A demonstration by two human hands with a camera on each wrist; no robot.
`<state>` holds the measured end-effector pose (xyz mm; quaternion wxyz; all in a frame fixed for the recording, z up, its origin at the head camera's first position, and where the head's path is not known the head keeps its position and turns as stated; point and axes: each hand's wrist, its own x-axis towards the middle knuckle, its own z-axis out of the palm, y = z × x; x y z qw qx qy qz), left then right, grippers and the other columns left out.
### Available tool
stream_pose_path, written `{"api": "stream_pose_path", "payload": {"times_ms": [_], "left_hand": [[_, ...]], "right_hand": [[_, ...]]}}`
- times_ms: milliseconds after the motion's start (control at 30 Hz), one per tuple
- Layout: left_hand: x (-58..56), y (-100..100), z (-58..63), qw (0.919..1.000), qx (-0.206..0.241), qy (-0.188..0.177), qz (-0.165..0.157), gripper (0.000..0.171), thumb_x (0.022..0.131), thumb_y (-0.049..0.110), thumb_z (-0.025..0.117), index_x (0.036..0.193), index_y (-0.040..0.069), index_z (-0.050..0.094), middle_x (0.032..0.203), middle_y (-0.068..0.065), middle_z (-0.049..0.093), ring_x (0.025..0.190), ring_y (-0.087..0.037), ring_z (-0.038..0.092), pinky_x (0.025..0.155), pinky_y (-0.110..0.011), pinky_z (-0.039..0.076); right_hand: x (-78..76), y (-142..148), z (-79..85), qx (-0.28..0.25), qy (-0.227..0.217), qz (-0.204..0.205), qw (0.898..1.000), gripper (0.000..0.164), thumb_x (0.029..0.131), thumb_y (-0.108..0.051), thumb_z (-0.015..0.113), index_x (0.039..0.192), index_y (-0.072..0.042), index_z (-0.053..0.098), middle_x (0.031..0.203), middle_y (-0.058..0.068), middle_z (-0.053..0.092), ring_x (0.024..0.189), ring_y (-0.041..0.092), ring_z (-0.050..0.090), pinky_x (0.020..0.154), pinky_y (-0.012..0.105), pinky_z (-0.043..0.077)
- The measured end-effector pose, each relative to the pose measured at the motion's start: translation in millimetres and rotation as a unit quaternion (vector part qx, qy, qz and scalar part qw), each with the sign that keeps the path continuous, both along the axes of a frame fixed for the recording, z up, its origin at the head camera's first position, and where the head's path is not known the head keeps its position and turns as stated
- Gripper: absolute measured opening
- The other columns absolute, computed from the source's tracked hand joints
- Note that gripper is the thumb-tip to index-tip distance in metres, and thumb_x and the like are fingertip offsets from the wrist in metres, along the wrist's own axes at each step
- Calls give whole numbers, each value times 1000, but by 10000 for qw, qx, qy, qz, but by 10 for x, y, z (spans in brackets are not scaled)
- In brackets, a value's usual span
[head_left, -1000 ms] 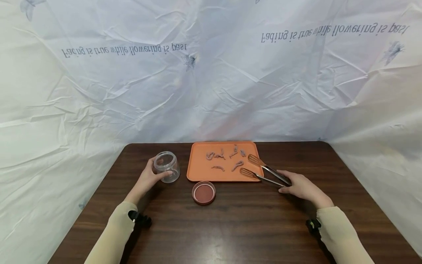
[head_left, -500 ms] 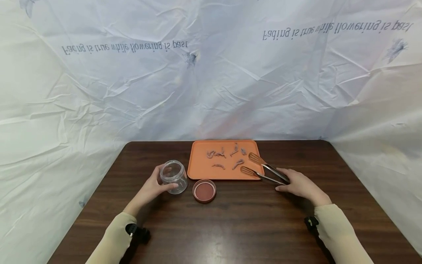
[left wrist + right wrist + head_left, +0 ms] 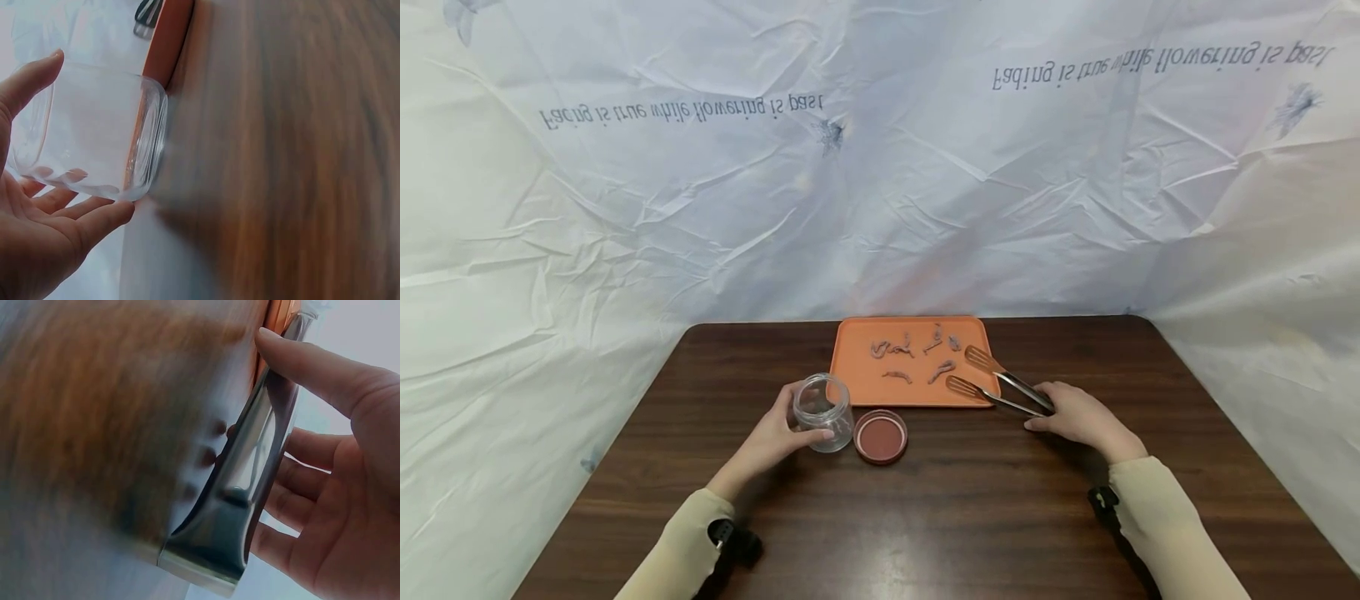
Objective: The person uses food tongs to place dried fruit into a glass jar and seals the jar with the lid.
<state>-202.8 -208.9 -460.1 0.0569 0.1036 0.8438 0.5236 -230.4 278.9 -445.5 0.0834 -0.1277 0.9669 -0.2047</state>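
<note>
While the left grip [image 3: 777, 433] clasps a clear jar [image 3: 831, 413] round its side, mouth upward, the right grip [image 3: 1078, 417] pinches metal tongs [image 3: 1022, 388], arms spread. Reddish lid [image 3: 882, 437] on table [image 3: 925, 508], just right of left grip. Ahead, between both grips: orange tray [image 3: 857, 385], small brownish pieces [image 3: 942, 372] on it; tong heads reach over its side nearest right grip.

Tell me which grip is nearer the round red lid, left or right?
Left. The left grip holds the clear jar just left of the round red lid; the right grip holds the metal tongs, farther off to the lid's right.
</note>
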Motion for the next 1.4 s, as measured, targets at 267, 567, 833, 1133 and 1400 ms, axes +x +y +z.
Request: {"api": "stream_pose_path", "payload": {"times_ms": [267,567,833,1133,1400], "left_hand": [[42,250,16,9996,33,5,-265,90,81,32,87,151,23,32,145,-10,51,129,-28,55,100,-46,52],[46,533,3,9980,85,151,-601,87,81,34,87,150,19,36,147,-9,49,132,-31,53,102,-49,51],[60,645,5,9970,273,112,-713,89,81,34,87,152,21,34,149,-12,46,133,-32,51,105,-53,47],[176,700,146,9961,406,-24,-779,88,84,20,85,154,14,31,148,-19,46,133,-39,50,105,-55,46],[267,749,243,9957,369,-18,-846,87,84,20,85,153,9,32,144,-20,49,132,-40,51,103,-55,48]], "right_hand": [[-6,-5,6,-204,29,96,9997,64,90,-34,78,129,12,57,102,13,63,77,20,53,66,39,45],[36,13,36,-538,270,-12,9982,67,95,-37,72,135,13,52,118,26,62,83,22,58,67,39,48],[-1,12,247,-588,598,-104,9964,68,97,-43,68,139,8,51,86,5,63,62,15,51,54,30,41],[-38,-149,496,-577,823,-76,9949,72,93,-57,65,142,-5,55,61,-2,48,51,13,39,50,31,34],[-207,-284,658,-395,1012,5,9941,72,93,-59,65,143,-8,57,60,-1,52,50,14,42,53,32,38]]}}
